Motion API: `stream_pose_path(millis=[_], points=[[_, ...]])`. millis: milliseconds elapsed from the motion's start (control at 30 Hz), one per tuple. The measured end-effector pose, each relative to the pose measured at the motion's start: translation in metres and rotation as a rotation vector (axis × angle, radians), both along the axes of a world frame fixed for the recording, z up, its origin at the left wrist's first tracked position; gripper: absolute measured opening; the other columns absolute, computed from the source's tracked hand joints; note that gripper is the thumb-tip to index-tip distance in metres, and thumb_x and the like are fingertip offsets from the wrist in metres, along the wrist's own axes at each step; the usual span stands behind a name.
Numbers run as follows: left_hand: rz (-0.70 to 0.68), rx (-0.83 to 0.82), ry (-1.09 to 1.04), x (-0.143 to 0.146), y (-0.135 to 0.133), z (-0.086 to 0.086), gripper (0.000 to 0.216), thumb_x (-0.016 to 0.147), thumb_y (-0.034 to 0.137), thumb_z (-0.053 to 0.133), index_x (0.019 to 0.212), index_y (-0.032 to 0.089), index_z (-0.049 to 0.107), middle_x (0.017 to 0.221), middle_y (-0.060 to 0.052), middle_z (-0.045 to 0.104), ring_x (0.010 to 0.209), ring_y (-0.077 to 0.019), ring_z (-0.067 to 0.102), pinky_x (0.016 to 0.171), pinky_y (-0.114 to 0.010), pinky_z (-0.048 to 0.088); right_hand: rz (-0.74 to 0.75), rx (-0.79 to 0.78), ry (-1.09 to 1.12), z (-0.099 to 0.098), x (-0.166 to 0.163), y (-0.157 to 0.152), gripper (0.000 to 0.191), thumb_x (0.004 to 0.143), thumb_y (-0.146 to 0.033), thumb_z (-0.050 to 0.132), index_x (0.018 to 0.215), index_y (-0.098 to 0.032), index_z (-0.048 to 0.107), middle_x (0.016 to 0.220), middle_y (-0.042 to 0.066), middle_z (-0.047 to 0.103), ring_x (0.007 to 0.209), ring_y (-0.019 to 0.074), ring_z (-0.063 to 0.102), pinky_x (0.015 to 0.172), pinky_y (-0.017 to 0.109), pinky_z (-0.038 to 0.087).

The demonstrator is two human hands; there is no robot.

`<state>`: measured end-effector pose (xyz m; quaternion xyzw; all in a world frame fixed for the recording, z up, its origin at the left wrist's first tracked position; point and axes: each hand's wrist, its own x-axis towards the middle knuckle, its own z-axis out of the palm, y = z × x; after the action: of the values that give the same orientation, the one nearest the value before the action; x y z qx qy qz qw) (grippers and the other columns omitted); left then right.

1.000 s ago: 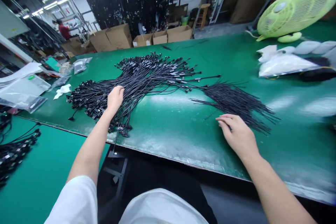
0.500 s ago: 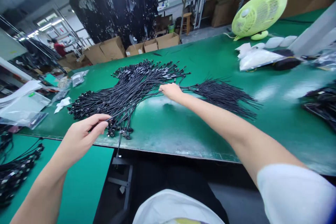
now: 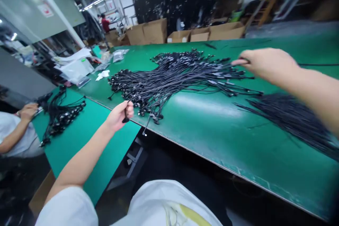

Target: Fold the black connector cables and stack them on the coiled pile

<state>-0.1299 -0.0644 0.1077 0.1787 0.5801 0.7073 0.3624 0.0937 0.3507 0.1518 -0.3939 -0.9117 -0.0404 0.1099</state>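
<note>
A big pile of black cables (image 3: 174, 77) with connectors lies spread on the green table (image 3: 212, 123). My left hand (image 3: 120, 114) is closed on the connector end of one black cable at the table's near edge. Over the pile's right side, my right hand (image 3: 265, 63) is lifted and pinched on the other end of a cable, whose thin line runs off to the right. A second bundle of thin black wires (image 3: 291, 116) lies under my right forearm.
A lower green bench (image 3: 87, 144) at left carries another cable bundle (image 3: 59, 113), where a seated person's hand (image 3: 26, 110) rests. Plastic bags and papers (image 3: 76, 67) sit at the table's far left. Cardboard boxes (image 3: 156, 30) line the back. A person in red stands far off.
My left hand has closed on a cable end and drawn it to the table edge. My right hand rose from the pile, pulling a cable to the right. The view swung left.
</note>
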Motion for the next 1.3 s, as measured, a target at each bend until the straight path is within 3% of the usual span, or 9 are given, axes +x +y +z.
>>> stream_pose_path(millis=[200,333,467,567,667,800,1000,1133,1300], points=[[-0.12,0.074,-0.168,0.002,0.017,-0.008,0.017,0.084,0.031,0.064,0.083,0.013,0.064,0.063,0.001,0.054,0.051,-0.0053,0.049,0.048,-0.016,0.042,-0.141,-0.003,-0.047,-0.048,0.035,0.02,0.061,0.086,-0.062,0.041,0.092,-0.01,0.072,0.094,0.021,0.071,0.071,0.017,0.065,0.057,0.033,0.027],[0.006,0.048,0.039,-0.005,0.014,-0.01,0.021,0.087,0.036,0.059,0.089,0.015,0.061,0.072,0.0,0.06,0.055,-0.0063,0.056,0.046,-0.015,0.041,-0.095,0.022,-0.133,-0.059,0.05,-0.014,0.036,0.083,-0.048,0.063,0.101,-0.017,0.071,0.09,0.014,0.073,0.062,0.016,0.06,0.052,0.028,0.025],[-0.051,-0.167,0.657,0.026,0.024,-0.022,0.029,0.091,0.041,0.051,0.1,0.016,0.061,0.099,-0.008,0.069,0.091,-0.0183,0.066,0.078,-0.028,0.053,0.504,-0.011,-0.195,-0.068,0.06,-0.123,0.011,0.091,-0.026,0.058,0.095,-0.021,0.067,0.094,0.007,0.072,0.077,0.0155,0.064,0.055,0.025,0.029],[-0.303,-0.182,0.919,0.072,0.04,-0.034,0.032,0.095,0.039,0.044,0.111,0.018,0.061,0.11,-0.009,0.067,0.106,-0.0198,0.06,0.097,-0.033,0.045,0.785,-0.048,-0.121,-0.06,0.053,-0.199,0.027,0.099,-0.031,0.042,0.089,-0.018,0.064,0.081,0.004,0.069,0.067,0.0133,0.061,0.054,0.025,0.025],[-0.602,-0.176,0.728,0.104,0.051,-0.04,0.034,0.097,0.04,0.04,0.111,0.018,0.062,0.073,-0.001,0.061,0.072,-0.0141,0.059,0.076,-0.028,0.049,0.708,-0.032,-0.022,-0.049,0.042,-0.21,0.035,0.098,-0.041,0.042,0.086,-0.016,0.063,0.08,0.006,0.067,0.066,0.0137,0.059,0.053,0.025,0.021],[-0.756,-0.151,0.152,0.101,0.05,-0.039,0.034,0.091,0.044,0.052,0.102,0.014,0.065,0.056,0.007,0.032,0.047,-0.006,0.03,0.045,-0.017,0.035,0.544,-0.066,0.123,-0.06,0.058,-0.163,0.039,0.095,-0.051,0.045,0.09,-0.017,0.064,0.087,0.006,0.068,0.074,0.0154,0.06,0.056,0.025,0.028],[-0.454,0.116,-0.34,0.07,0.037,-0.019,0.024,0.09,0.028,0.056,0.098,0.009,0.068,0.054,0.009,0.023,0.042,-0.0039,0.017,0.034,-0.01,0.025,0.435,-0.207,0.302,-0.109,0.111,-0.123,0.033,0.097,-0.042,0.04,0.1,-0.019,0.064,0.093,0.006,0.069,0.082,0.018,0.063,0.069,0.027,0.042],[-0.243,0.209,-0.292,0.064,0.048,-0.019,0.032,0.091,0.025,0.056,0.119,0.012,0.062,0.06,0.006,0.04,0.044,-0.0028,0.033,0.039,-0.008,0.032,0.548,-0.101,0.284,-0.122,0.125,-0.156,0.033,0.099,-0.031,0.035,0.105,-0.017,0.064,0.082,0.006,0.066,0.069,0.0156,0.059,0.063,0.026,0.041],[-0.475,-0.018,0.181,0.098,0.073,-0.046,0.033,0.091,0.037,0.056,0.113,0.014,0.064,0.089,-0.007,0.065,0.072,-0.0114,0.062,0.057,-0.018,0.048,0.946,-0.199,0.203,-0.104,0.11,-0.222,0.033,0.099,-0.025,0.036,0.083,-0.018,0.064,0.067,0.0,0.06,0.057,0.0107,0.051,0.059,0.026,0.036]])
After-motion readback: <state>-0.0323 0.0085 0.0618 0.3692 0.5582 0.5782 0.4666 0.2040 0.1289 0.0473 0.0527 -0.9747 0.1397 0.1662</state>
